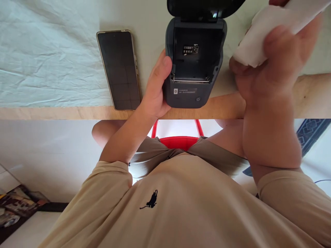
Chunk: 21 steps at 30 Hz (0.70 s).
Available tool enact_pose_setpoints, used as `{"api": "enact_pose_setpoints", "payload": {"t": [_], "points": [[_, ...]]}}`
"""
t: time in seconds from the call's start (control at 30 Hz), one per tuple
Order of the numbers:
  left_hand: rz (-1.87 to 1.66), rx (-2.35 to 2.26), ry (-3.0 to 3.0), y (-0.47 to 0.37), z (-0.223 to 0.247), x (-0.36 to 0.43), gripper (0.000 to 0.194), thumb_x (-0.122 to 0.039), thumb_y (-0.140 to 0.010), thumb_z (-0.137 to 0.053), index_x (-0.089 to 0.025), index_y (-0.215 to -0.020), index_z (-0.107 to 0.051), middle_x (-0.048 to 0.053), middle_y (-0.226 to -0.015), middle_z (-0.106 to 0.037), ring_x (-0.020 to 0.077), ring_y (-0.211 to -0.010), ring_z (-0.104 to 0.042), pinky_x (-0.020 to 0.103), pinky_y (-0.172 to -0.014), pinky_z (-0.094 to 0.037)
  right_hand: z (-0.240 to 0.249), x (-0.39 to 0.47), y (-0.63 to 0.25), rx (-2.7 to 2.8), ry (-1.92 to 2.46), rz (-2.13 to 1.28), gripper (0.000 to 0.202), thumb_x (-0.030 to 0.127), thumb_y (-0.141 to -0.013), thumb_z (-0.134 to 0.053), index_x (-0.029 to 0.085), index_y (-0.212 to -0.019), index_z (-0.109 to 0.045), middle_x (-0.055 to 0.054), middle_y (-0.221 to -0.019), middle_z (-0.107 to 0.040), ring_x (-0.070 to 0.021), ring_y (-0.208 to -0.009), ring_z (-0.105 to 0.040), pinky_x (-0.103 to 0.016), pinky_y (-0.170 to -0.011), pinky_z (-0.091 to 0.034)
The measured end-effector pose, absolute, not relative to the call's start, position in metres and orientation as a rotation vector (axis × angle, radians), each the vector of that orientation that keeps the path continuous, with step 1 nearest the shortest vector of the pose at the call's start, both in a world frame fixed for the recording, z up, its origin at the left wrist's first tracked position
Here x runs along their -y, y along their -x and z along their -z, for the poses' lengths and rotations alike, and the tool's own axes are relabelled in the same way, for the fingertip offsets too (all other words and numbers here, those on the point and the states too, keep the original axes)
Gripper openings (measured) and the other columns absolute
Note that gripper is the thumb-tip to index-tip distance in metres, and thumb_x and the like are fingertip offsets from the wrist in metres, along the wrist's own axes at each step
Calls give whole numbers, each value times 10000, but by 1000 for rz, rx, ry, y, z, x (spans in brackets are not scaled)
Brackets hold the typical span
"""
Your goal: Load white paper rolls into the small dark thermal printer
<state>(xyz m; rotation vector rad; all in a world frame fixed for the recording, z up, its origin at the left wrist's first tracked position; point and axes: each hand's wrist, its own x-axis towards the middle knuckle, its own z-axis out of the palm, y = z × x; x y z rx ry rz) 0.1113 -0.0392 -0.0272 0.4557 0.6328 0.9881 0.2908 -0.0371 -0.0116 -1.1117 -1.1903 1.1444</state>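
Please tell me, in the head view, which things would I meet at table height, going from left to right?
Phone → left hand → open printer → white paper. The right hand overlaps the paper it holds, so I leave it out of the order.
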Motion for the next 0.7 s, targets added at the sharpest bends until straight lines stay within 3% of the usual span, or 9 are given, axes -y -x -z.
{"api": "enact_pose_setpoints", "payload": {"t": [0.07,0.2,0.3,0.4,0.57,0.63,0.7], "points": [[-999,-579,-451,-111,27,39,378,-509,-818,-315,-316,-885,-633,-40,-894,-685,163,-853,-637,307,-689,-530,18,37,-288,1221,1145,-1057,267,353,-755,-495,218,-960,-391,37,-689,-362,27,-488,-379,-158,-394,-310],[-1001,-562,-453,-108,26,38,411,-521,-826,-281,-325,-919,-630,-59,-904,-703,158,-861,-652,306,-688,-541,23,34,-287,1360,1208,-944,261,393,-736,-527,195,-878,-433,25,-721,-407,28,-519,-380,-167,-435,-322],[-972,-599,-458,-107,23,38,416,-560,-808,-303,-319,-882,-634,-60,-911,-698,159,-924,-654,291,-720,-552,19,34,-288,1476,1270,-830,241,323,-712,-569,163,-880,-503,2,-854,-461,20,-727,-437,-172,-676,-431],[-949,-657,-465,-106,19,38,405,-572,-795,-348,-288,-795,-637,-61,-928,-691,173,-1028,-632,279,-763,-562,15,37,-289,1596,1378,-664,315,324,-717,-563,187,-993,-493,5,-968,-473,-8,-896,-452,-202,-880,-421],[-956,-679,-434,-108,18,39,312,-513,-805,-396,-288,-824,-611,-51,-848,-682,188,-1086,-607,276,-798,-566,14,41,-288,1730,1666,-661,326,250,-736,-534,225,-1053,-465,25,-997,-520,-9,-847,-496,-197,-790,-433],[-967,-677,-437,-109,19,39,330,-512,-811,-371,-289,-804,-615,-50,-846,-688,186,-1082,-609,262,-761,-573,12,42,-287,1751,1705,-685,420,205,-708,-559,241,-1110,-443,29,-935,-541,2,-742,-483,-193,-712,-414],[-979,-665,-436,-110,20,39,349,-488,-824,-340,-288,-785,-623,-50,-848,-696,181,-1051,-624,261,-719,-579,9,44,-287,1768,1699,-714,519,177,-687,-571,268,-1170,-403,32,-1006,-542,-9,-805,-517,-191,-731,-422]]}}
